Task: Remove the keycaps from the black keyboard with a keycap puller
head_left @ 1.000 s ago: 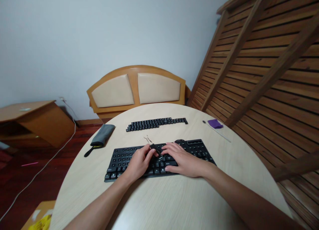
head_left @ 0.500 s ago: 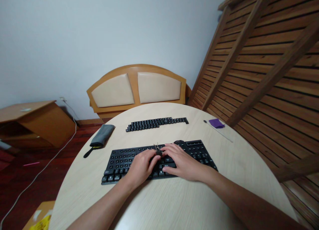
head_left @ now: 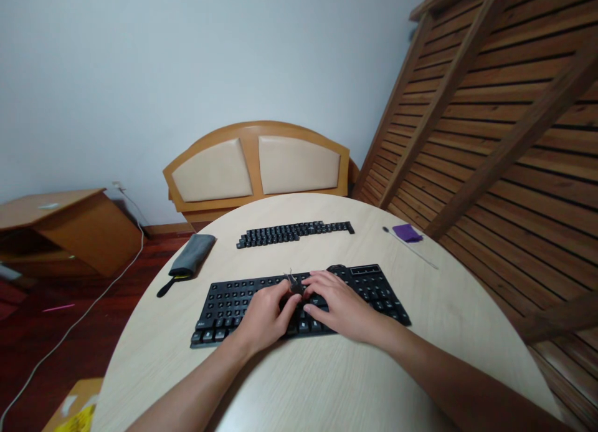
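- Over the desk (head_left: 299,388), a wire-tipped tool (head_left: 296,286), earlier slanted left, pointed nearly straight away.
- The left hand (head_left: 265,312) pinched it; whether the right hand (head_left: 343,307) gripped was unclear.
- The keyboard (head_left: 224,302) stretched left to right.

Both hands mid-frame, close together, backs up. Left hand (head_left: 265,312): thumb and index set in a pinch, other fingers mostly hidden. Right hand (head_left: 344,312): fingers forward, lightly curled, thumb apart from them, fingertips just beside the left's. Left forearm (head_left: 205,376) angles in from lower left, right forearm (head_left: 439,371) from lower right. Both forearms bare.
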{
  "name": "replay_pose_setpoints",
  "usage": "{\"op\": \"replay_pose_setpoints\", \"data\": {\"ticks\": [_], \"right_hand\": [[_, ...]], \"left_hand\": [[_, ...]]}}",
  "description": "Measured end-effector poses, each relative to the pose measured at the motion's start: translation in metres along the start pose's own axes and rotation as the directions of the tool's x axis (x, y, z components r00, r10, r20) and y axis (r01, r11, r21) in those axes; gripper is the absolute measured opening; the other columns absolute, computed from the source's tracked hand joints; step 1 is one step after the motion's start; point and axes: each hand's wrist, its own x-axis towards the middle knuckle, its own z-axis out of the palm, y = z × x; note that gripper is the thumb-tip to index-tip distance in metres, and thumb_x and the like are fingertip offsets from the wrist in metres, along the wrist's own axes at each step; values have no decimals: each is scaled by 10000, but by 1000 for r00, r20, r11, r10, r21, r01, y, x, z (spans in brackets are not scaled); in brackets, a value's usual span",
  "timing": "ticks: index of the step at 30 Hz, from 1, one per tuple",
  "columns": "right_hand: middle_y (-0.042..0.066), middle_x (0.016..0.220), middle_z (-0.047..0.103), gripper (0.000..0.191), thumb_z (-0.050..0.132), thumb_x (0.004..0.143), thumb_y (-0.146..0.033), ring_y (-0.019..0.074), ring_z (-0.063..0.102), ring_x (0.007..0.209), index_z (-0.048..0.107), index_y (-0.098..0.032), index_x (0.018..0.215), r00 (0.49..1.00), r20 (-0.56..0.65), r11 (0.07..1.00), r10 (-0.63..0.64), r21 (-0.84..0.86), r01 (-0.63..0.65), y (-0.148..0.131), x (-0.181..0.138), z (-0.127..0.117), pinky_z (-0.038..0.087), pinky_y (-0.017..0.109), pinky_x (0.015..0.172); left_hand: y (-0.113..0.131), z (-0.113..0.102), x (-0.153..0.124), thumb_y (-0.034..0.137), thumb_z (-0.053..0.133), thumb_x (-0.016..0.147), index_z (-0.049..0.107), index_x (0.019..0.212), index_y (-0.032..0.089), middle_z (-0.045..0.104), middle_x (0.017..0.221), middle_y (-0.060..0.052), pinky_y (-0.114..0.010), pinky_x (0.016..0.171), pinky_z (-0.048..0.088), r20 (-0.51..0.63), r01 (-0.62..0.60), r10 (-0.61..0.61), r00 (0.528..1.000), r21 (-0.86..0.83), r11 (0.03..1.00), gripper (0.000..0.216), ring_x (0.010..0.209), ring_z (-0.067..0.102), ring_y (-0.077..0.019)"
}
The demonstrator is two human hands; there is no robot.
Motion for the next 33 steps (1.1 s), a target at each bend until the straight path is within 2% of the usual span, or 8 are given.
{"op": "replay_pose_setpoints", "data": {"ticks": [5, 10, 21, 25, 30, 33], "right_hand": [[74, 1230, 649, 96, 652, 877, -290, 262, 485, 1263, 666, -208, 926, 999, -35, 1000, 11, -10, -12, -1, 1, 3, 373, 455, 1079], [74, 1238, 642, 82, 652, 879, -293, 264, 485, 1262, 667, -218, 910, 999, -32, 1000, 14, -7, -14, 0, 1, 3, 378, 465, 1066], [62, 1253, 637, 121, 625, 916, -334, 251, 473, 1281, 665, -237, 976, 999, -47, 1000, 11, 4, -11, 3, -1, 5, 363, 463, 1071], [63, 1257, 643, 117, 658, 886, -318, 254, 479, 1280, 666, -234, 966, 998, -62, 1000, 15, 18, -14, 3, -1, 4, 356, 475, 1074], [57, 1185, 673, 128, 704, 831, -253, 252, 508, 1256, 672, -240, 954, 996, -91, 996, 4, 89, 4, 4, 0, 4, 370, 465, 1063], [63, 1137, 682, 139, 718, 812, -240, 262, 512, 1256, 684, -244, 947, 995, -91, 992, 41, 123, -29, 4, 0, 4, 374, 460, 1055]], "left_hand": [[3, -3, 2, 309, 435, 986, 629, 890, 197, 691, 820, -39, -263, 679, 412, -26, -10, 8, 1000, -113, 994, 244, 734, 620, -183], [-4, 1, 5, 335, 498, 960, 602, 880, 181, 675, 766, -22, -248, 650, 421, -67, 59, -82, 994, -292, 954, 203, 677, 593, -163], [-16, 5, 13, 418, 540, 939, 536, 834, 181, 682, 766, -22, -265, 732, 480, -11, 134, -175, 984, -597, 791, 259, 746, 632, -164], [-13, 3, 12, 420, 554, 930, 562, 844, 175, 690, 776, -23, -266, 739, 482, -33, 126, -181, 983, -599, 791, 260, 752, 642, -164], [-9, 0, 9, 422, 551, 925, 611, 853, 169, 700, 790, -29, -258, 690, 467, -57, 107, -155, 986, -500, 859, 270, 733, 627, -167], [-8, 0, 9, 396, 550, 926, 610, 839, 173, 699, 775, -20, -247, 665, 452, -75, 104, -155, 985, -459, 882, 246, 724, 624, -165]]}}
